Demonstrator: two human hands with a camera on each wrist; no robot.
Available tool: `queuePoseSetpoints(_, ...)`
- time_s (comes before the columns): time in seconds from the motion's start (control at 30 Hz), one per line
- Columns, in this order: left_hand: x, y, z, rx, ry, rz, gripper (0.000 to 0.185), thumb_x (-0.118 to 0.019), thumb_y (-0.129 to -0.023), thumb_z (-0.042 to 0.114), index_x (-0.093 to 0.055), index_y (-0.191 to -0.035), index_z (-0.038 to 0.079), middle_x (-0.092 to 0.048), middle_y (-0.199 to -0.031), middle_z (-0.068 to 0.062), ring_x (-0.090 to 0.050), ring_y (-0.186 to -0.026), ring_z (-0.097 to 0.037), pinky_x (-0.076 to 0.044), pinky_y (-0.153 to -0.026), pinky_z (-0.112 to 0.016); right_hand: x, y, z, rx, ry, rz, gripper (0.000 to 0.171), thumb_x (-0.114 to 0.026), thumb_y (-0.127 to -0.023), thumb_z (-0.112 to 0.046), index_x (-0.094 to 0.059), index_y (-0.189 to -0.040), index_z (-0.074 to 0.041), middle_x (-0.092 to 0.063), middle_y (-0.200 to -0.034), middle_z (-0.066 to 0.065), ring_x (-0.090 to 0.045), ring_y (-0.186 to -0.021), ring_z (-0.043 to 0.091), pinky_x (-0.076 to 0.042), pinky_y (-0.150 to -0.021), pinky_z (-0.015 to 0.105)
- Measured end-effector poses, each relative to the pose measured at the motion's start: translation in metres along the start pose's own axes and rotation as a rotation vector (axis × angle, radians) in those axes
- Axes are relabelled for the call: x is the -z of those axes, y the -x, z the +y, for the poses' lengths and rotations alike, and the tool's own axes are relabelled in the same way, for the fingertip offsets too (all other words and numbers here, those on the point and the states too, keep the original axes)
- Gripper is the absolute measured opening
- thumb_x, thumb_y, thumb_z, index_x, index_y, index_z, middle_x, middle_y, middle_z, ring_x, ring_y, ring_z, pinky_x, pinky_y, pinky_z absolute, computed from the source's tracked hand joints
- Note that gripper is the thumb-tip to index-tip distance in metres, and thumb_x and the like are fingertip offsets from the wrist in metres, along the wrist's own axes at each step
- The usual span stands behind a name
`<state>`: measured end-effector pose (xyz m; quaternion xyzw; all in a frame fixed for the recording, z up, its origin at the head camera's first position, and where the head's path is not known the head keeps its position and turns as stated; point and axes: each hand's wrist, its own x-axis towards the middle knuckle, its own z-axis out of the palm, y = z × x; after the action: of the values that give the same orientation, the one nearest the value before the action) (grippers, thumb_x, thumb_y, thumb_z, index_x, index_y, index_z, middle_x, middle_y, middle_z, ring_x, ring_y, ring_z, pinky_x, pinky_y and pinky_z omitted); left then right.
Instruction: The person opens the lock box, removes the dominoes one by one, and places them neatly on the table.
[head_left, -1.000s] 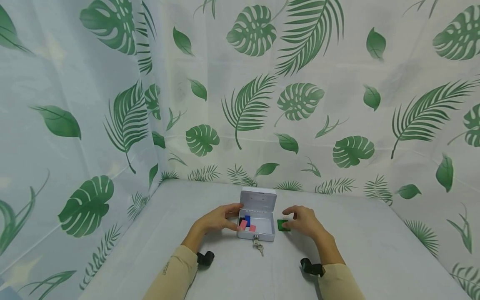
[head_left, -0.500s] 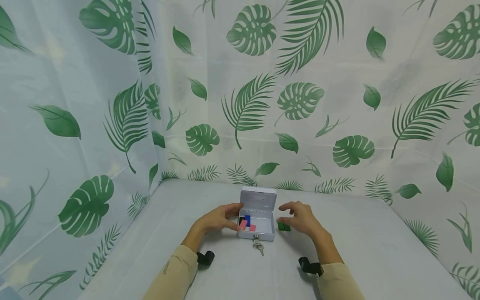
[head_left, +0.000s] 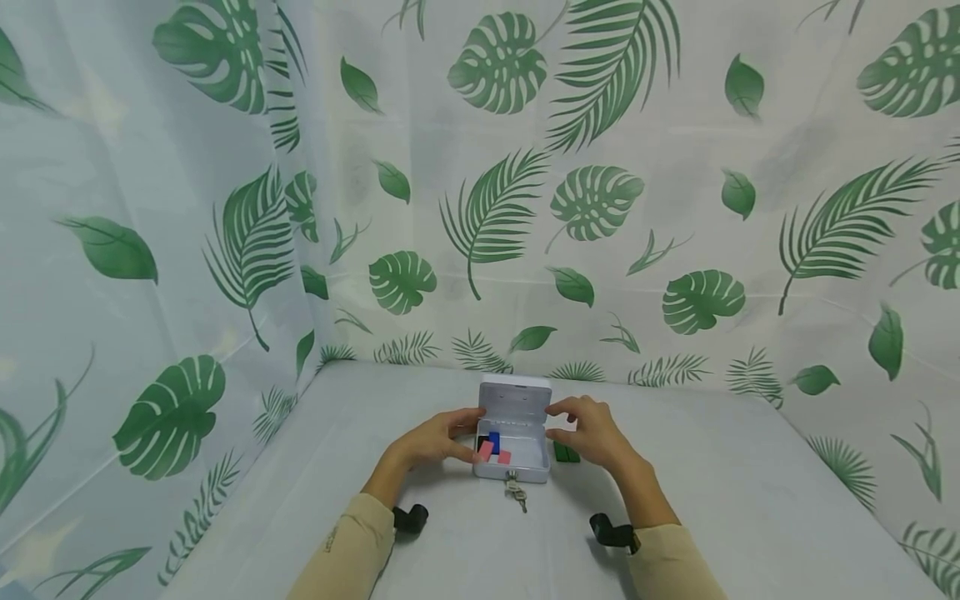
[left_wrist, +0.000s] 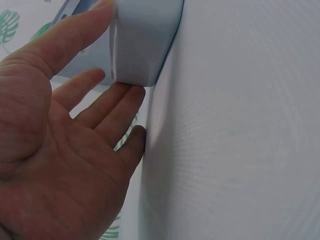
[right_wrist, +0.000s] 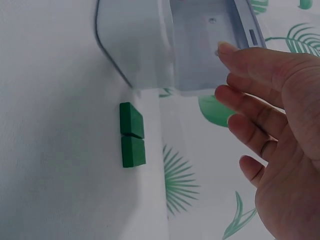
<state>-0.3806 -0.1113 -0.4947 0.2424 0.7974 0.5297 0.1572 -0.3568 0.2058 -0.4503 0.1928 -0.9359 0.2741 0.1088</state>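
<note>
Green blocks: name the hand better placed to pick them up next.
Probably the right hand: it's empty and nearer the green blocks, while the left hand touches the box across from them.

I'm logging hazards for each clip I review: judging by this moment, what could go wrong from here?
If the raised lid falls, it might catch the left hand, whose thumb is at the cash box's left edge. The right hand could nudge the two green blocks on the table beside the box. Shutting the lid now would leave those blocks outside.
</note>
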Motion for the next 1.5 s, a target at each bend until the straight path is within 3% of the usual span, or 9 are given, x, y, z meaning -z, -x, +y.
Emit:
queuePoseSetpoints(0.57, 0.0, -0.002, -0.002, 0.002, 0.013, 0.004, 0.089, -0.087, -0.083, 0.018, -0.042, -0.16, 0.018, -0.044, -0.164, -0.008, -0.042, -0.152, -0.031, -0.026, -0.126, -0.058, -0.007, -0.002, -0.006, 0.106, 0.023, 0.026, 0.035, -0.083, -0.089, -0.021, -0.076, -0.121, -0.008, -0.076, -0.116, 0.009, -0.062, -0.099, 0.025, -0.051, -0.083, 0.038)
queuePoseSetpoints(0.8, 0.0, -0.001, -0.002, 0.003, 0.006, 0.003, 0.088, -0.087, -0.084, 0.018, -0.042, -0.16, 0.018, -0.044, -0.164, -0.008, -0.042, -0.152, -0.031, -0.027, -0.126, -0.058, -0.01, -0.004, -0.011, 0.161, 0.019, 0.047, 0.035, -0.084, -0.088, -0.019, -0.076, -0.119, -0.006, -0.077, -0.115, 0.012, -0.064, -0.097, 0.031, -0.051, -0.082, 0.04)
queuePoseSetpoints(1.03, 0.0, 0.0, 0.0, 0.001, 0.016, 0.001, 0.088, -0.087, -0.084, 0.019, -0.042, -0.16, 0.018, -0.044, -0.164, -0.008, -0.042, -0.152, -0.032, -0.026, -0.126, -0.059, -0.014, -0.006, -0.017, 0.217, 0.018, 0.052, 0.035, -0.083, -0.088, -0.018, -0.076, -0.119, -0.004, -0.077, -0.112, 0.012, -0.064, -0.094, 0.032, -0.043, -0.085, 0.042)
queuePoseSetpoints(1.23, 0.0, 0.0, 0.0, -0.001, 0.018, 0.002, 0.088, -0.086, -0.085, 0.019, -0.042, -0.16, 0.018, -0.044, -0.164, -0.007, -0.042, -0.152, -0.031, -0.025, -0.127, -0.059, -0.016, -0.004, -0.023, 0.199, -0.007, 0.041, 0.034, -0.084, -0.088, -0.017, -0.077, -0.119, -0.004, -0.077, -0.112, 0.011, -0.063, -0.095, 0.032, -0.043, -0.085, 0.042)
queuePoseSetpoints(1.5, 0.0, 0.002, 0.002, 0.0, 0.025, -0.002, 0.087, -0.086, -0.085, 0.019, -0.042, -0.16, 0.017, -0.045, -0.164, -0.007, -0.042, -0.152, -0.031, -0.026, -0.126, -0.059, -0.023, -0.005, -0.028, 0.189, -0.016, 0.027, 0.033, -0.085, -0.086, -0.017, -0.078, -0.117, -0.006, -0.077, -0.111, 0.008, -0.064, -0.096, 0.031, -0.052, -0.083, 0.036)
